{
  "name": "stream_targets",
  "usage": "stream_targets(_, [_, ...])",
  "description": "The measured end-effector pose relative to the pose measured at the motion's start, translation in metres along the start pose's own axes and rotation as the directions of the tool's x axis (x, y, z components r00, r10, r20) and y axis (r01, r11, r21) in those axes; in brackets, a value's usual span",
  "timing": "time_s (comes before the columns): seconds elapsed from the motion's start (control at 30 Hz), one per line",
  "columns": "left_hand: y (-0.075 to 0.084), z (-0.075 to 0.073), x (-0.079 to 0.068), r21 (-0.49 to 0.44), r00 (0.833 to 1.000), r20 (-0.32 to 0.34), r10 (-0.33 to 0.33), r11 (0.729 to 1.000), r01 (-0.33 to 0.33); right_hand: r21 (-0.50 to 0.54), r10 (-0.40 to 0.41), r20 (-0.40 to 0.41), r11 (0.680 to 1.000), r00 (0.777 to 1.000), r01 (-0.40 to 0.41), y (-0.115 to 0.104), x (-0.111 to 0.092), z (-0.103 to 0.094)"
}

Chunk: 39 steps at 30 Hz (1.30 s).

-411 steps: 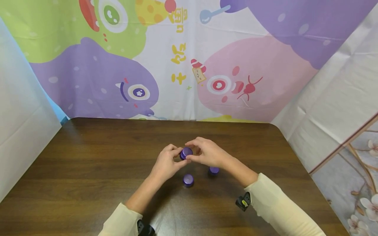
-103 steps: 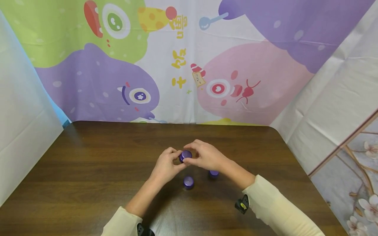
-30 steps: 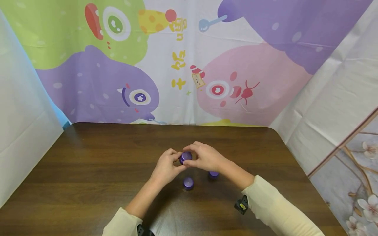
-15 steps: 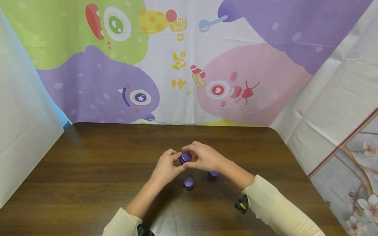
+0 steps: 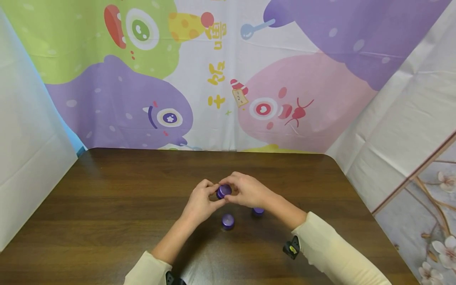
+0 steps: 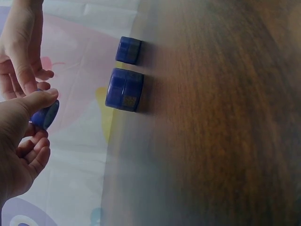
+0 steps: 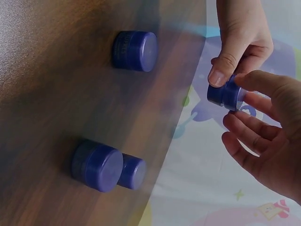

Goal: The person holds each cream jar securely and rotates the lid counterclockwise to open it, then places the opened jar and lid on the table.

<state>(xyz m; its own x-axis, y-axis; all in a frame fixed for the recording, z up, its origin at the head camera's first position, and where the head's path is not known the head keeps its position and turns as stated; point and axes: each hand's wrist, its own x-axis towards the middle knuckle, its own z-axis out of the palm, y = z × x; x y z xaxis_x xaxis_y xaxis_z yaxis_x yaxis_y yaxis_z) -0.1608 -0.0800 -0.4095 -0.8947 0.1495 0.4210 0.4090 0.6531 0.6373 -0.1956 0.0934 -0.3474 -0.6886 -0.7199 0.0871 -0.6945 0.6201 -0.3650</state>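
Observation:
A small purple screw-top jar (image 5: 224, 191) is held between both hands above the table. My left hand (image 5: 199, 201) grips its lower part, the thumb lying along the side in the right wrist view. With thumb and fingers, my right hand (image 5: 251, 190) pinches the lid (image 7: 233, 97). A narrow gap shows between lid and jar body (image 7: 215, 95) in the right wrist view. Below the hands, similar jars stand upright with lids on: a front jar (image 5: 228, 221) and a right jar (image 5: 258, 211). In the right wrist view, a smaller jar (image 7: 133, 172) is partly hidden behind another.
The dark wooden table (image 5: 107, 221) extends around the hands. A cartoon-printed curtain (image 5: 221, 130) hangs along its far edge, with white cloth (image 5: 32, 130) at the left. A black wrist device (image 5: 292, 247) sits at the right sleeve cuff.
Both hands stay at the jar throughout. The right fingers and thumb shift slightly around the lid, while the left hand stays almost still. The jars on the table have not moved.

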Motion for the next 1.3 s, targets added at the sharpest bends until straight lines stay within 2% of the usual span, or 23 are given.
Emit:
stream_targets(0.27, [0.0004,-0.0004,-0.0001,-0.013,0.999,0.019,-0.025,1.000,0.026,0.028,0.048,0.000,0.998,0.999,-0.048,-0.0015,0.0001,-0.0010])
stream_targets(0.57, [0.0002,0.0010,-0.0005,-0.013,1.000,0.013,-0.026,1.000,0.027,0.021,0.003,0.022,1.000,1.000,-0.003,0.0010,0.0003,0.0001])
stream_targets(0.9, [0.0003,0.0013,-0.0009,-0.001,0.999,0.012,-0.029,1.000,0.029,0.016,0.070,0.006,0.997,0.998,-0.070,-0.0006,0.0004,0.0000])
stream_targets(1.17, [-0.0017,0.0013,-0.0014,-0.022,0.999,0.028,-0.037,0.999,0.038,-0.002,0.012,0.022,1.000,1.000,-0.012,-0.0001,0.0024,0.0011])
stream_targets(1.3, [-0.0018,0.0008,-0.0010,-0.018,0.998,0.039,-0.041,0.999,0.041,0.013,0.018,0.024,1.000,1.000,-0.019,-0.0008,0.0020,0.0013])
